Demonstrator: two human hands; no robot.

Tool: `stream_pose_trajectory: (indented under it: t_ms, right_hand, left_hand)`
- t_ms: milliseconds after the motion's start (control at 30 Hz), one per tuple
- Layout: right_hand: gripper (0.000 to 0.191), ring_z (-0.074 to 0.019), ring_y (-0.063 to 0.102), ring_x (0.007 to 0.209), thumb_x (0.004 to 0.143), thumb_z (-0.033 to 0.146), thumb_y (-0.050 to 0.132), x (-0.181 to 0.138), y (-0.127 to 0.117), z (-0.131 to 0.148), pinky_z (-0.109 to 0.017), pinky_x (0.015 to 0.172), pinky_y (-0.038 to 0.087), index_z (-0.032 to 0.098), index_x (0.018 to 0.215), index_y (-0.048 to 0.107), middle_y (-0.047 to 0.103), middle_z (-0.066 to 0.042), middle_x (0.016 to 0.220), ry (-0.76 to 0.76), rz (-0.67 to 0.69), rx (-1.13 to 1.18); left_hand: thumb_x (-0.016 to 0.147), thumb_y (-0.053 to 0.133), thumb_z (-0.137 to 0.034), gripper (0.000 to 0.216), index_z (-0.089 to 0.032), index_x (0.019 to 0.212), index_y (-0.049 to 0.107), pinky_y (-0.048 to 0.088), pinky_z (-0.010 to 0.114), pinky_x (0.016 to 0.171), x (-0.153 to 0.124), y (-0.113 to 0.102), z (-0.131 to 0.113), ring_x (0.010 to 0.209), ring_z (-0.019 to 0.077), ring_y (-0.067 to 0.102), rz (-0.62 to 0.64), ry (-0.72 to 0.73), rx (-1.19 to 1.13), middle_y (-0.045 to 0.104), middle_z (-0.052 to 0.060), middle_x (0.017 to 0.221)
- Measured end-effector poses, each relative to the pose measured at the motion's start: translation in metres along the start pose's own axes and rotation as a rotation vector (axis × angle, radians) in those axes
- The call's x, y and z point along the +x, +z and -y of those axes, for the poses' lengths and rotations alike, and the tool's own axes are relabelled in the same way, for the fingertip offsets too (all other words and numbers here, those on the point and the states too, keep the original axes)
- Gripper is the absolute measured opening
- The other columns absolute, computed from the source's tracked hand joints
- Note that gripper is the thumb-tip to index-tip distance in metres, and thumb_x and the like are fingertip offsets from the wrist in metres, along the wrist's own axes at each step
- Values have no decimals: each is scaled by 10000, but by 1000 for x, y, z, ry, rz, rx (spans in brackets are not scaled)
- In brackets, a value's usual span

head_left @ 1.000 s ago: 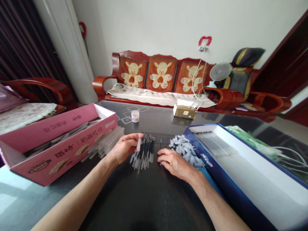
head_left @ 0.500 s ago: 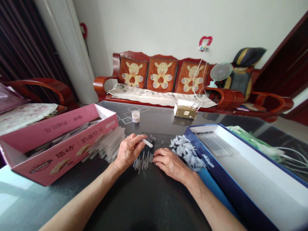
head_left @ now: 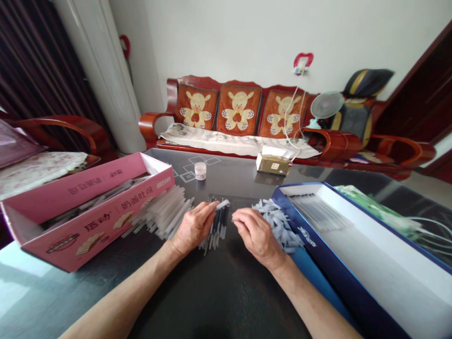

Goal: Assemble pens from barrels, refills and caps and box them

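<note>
over against the pale wall (head_left: pixel 226 42) stands a red wooden sofa (head_left: pixel 149 124), three orange cushions (head_left: pixel 240 112) leaning on its back, each with a cream animal, and a light cover (head_left: pixel 226 142) along the seat. a pale fan (head_left: pixel 327 104) is near its right-hand end. a white cord (head_left: pixel 286 121) hangs from a red heart-shaped plate (head_left: pixel 303 62) toward the gold tissue box (head_left: pixel 272 166) on the bench (head_left: pixel 233 182). dark curtains (head_left: pixel 33 70) hang beside a pale column (head_left: pixel 102 70).

My left hand (head_left: pixel 194 226) pinches toward the right; my right hand (head_left: pixel 259 238) curls toward it, apart; my bare forearms (head_left: pixel 130 282) slant inward.
</note>
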State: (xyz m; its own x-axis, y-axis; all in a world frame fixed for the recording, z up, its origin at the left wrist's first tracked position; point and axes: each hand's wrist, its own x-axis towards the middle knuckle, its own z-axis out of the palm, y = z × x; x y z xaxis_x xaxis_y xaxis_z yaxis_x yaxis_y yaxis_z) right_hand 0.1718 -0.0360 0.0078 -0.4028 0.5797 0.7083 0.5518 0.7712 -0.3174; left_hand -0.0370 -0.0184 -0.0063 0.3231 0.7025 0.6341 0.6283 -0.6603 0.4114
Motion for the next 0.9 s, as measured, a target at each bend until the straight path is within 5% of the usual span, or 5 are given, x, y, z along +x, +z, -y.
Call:
stream_pose_trajectory:
  t_ms: [200,400,900]
  right_hand:
    - [219,-153,648,830,864,190,552,13,-15,5,-296,745,542,224,1080,574,653,-35,918,321,-465,233]
    - [240,-138,650,830,804,281,630,27,-28,2,-289,727,553,223,1023,552,600,-8,909,583,-715,680]
    - [213,-123,644,816,766,260,688,23,-19,0,-271,738,538,224,947,581,614,6,896,583,-734,816]
  left_hand:
    - [870,332,-74,498,-167,1352,411,488,278,860,-3,2,3,952,163,583,94,133,93,627,85,1022]
    - [835,339,-48,505,-158,1319,435,487,278,810,-3,3,0,870,168,565,155,138,118,601,69,914]
    - [865,333,-60,455,-134,1303,425,495,273,739,-5,8,-4,791,159,552,163,237,101,591,67,891]
